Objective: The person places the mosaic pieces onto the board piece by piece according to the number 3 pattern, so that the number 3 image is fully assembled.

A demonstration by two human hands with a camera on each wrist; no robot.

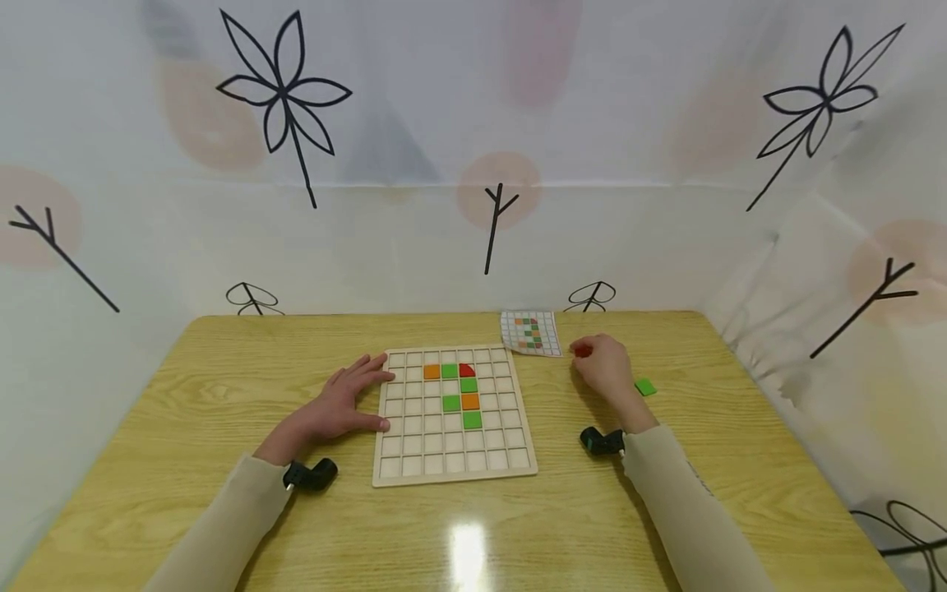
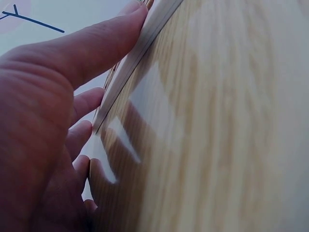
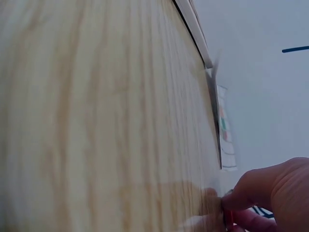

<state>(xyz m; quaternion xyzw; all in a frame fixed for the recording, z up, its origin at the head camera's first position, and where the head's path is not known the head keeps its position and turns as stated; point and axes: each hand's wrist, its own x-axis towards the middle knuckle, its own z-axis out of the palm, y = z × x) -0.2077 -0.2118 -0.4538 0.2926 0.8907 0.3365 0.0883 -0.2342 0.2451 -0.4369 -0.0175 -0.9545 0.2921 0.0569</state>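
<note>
A pale wooden grid board (image 1: 422,469) lies on the table, holding several green and orange square tiles and a red tile (image 1: 466,370) with a rounded corner. My left hand (image 1: 342,409) rests at the board's left edge, fingers spread; in the left wrist view the thumb (image 2: 111,41) lies along the rim. To the right of the board, my right hand (image 1: 608,370) pinches a red tile (image 1: 583,351) low over the table. That tile also shows as a red sliver (image 3: 228,217) in the right wrist view, mostly hidden by the fingers.
A printed paper (image 1: 531,332) with a coloured grid pattern lies behind the board's far right corner, its edges curling. One loose green tile (image 1: 646,386) is on the table just right of my right wrist. Patterned cloth (image 1: 399,247) hangs behind the table.
</note>
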